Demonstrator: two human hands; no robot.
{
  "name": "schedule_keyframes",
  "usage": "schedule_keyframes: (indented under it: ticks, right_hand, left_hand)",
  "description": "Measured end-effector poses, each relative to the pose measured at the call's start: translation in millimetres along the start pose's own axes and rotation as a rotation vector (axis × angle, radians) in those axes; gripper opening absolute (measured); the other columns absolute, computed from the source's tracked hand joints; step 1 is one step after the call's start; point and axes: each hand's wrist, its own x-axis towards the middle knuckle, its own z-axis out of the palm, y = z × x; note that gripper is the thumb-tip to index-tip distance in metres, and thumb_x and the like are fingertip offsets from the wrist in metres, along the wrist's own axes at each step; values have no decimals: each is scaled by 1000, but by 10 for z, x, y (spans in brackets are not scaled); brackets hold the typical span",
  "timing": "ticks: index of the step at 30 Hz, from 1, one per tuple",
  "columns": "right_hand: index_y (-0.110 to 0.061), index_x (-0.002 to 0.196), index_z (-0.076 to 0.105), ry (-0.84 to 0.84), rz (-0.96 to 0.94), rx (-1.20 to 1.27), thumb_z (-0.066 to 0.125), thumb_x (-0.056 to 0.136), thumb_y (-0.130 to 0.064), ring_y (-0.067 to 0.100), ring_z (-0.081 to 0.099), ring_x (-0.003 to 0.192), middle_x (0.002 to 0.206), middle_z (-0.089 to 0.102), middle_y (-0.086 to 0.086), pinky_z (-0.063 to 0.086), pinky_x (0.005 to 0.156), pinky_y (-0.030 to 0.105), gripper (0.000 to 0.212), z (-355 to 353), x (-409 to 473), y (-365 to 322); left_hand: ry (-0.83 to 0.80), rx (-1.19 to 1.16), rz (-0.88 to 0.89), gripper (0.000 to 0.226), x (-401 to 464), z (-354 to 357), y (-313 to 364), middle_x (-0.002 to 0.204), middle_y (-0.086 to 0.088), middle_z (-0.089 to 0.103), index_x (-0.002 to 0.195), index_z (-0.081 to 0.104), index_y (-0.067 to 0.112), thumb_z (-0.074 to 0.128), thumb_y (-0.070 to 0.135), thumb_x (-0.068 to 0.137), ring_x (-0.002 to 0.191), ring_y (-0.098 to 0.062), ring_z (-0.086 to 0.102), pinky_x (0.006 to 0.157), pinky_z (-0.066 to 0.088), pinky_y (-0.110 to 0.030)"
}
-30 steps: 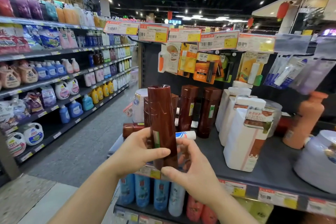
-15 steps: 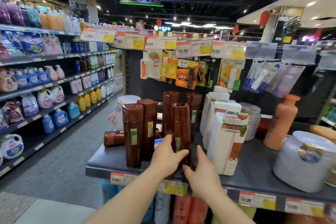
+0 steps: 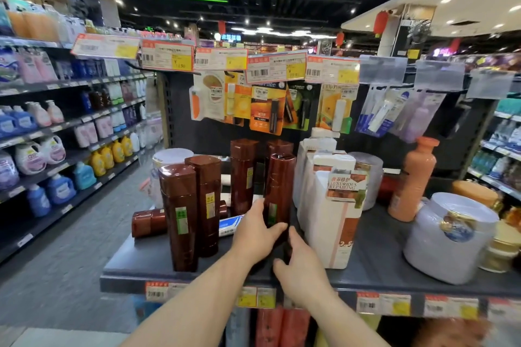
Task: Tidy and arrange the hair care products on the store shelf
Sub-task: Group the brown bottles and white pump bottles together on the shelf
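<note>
A tall brown bottle (image 3: 279,186) stands upright on the dark shelf (image 3: 375,270), near the front middle. My left hand (image 3: 256,234) grips its lower part from the left. My right hand (image 3: 301,265) holds its base from the right and front. Two more brown bottles (image 3: 180,217) stand in a row at the front left, and two others (image 3: 242,175) stand behind. One brown bottle (image 3: 148,222) lies on its side at the left edge. A white and blue tube (image 3: 229,227) lies flat behind my left hand.
White bottles (image 3: 329,217) stand close on the right of the held bottle. An orange bottle (image 3: 414,180) and a pale lilac tub (image 3: 448,236) stand further right. Carded items (image 3: 265,110) hang above. An aisle floor (image 3: 70,248) and detergent shelves (image 3: 56,132) lie to the left.
Both hands lowered the brown bottle from chest height onto the shelf, between the front brown bottles and the white ones. The camera has moved closer to the shelf.
</note>
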Motion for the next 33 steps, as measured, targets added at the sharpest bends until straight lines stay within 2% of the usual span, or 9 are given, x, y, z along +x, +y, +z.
schedule_keyframes:
  ticks: [7,12,14,16,19,23,27,30,33]
  right_hand:
    - [-23,153,13,55,-38,88,54,91,-11,7,40,133,149,38,-8,31,105,16,75,17,-88,-23]
    - [-37,146,29,156,-127,180,49,89,1,1,51,115,130,51,-13,43,105,26,71,-16,-207,-53]
    - [-40,144,28,99,-129,198,51,88,3,-2,53,106,123,51,-17,46,93,16,74,-36,-250,-68]
    - [-45,141,26,-4,-126,242,56,84,-1,-2,60,96,113,53,-25,51,81,14,79,-42,-307,-100]
    - [-45,137,32,-67,-112,377,72,71,-25,1,63,101,116,60,-19,54,91,29,80,-35,-402,-155]
    - [-56,116,40,72,-108,452,74,76,-45,2,62,105,115,61,-20,54,93,35,54,-115,-517,-199]
    - [-47,117,50,184,-110,456,69,83,-38,7,66,94,106,65,-16,58,82,34,39,-291,-646,-262]
    - [-36,119,54,305,-120,394,66,84,-34,8,65,90,101,64,-14,58,78,33,37,-400,-670,-303]
    - [-37,107,56,399,-182,221,65,84,-35,1,60,88,95,64,-17,46,69,15,25,-481,-679,-355]
  left_hand:
    - [-32,-57,-2,47,-186,-104,-9,112,13,61,119,49,29,76,28,81,105,-5,59,91,51,-27]
    - [-129,-193,-19,44,-415,-462,86,107,16,63,120,50,31,74,32,84,99,1,60,85,52,-20]
    - [-147,-273,-50,48,-442,-546,133,111,10,66,125,53,27,74,35,83,101,-4,64,88,55,-26]
    - [-154,-305,-81,53,-460,-572,180,113,6,68,128,55,23,75,36,82,102,-8,66,90,56,-31]
    - [-187,-373,-127,55,-510,-550,206,110,2,70,126,56,19,79,35,79,98,-10,69,87,57,-30]
    - [-252,-481,-133,38,-611,-537,321,100,3,75,115,62,20,74,36,83,91,-12,72,77,59,-29]
    - [-280,-359,-92,36,-691,-544,424,84,0,75,96,69,19,61,53,88,71,-14,68,68,53,-30]
    - [-184,-300,-113,45,-672,-618,405,65,-2,66,83,68,7,55,49,93,56,-14,58,59,47,-29]
    - [96,11,105,20,-605,-633,286,66,11,57,78,61,19,64,36,89,60,-7,53,62,47,-27]
